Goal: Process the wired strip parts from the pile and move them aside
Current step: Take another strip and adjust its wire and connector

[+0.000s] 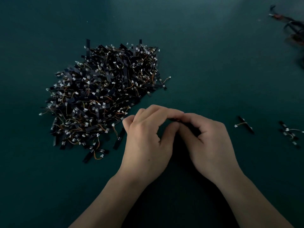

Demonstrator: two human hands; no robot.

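Forearms are entering from the near edge. My left hand (148, 142) and right hand (212, 142) are meeting fingertip to fingertip, both pinching one dark strip part (173, 119), which my fingers are mostly hiding. Dark green table surface (213, 63) is lying under everything. A few loose wired strips (245, 125) are lying well to the right. The pile (105, 96) is sitting beyond my left hand, its markings too small to read. A blurred tangle (294, 27) is lying at far right.

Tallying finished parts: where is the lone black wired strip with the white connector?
Head view: the lone black strip lies on the green table, right of the right hand, left of a few similar strips.
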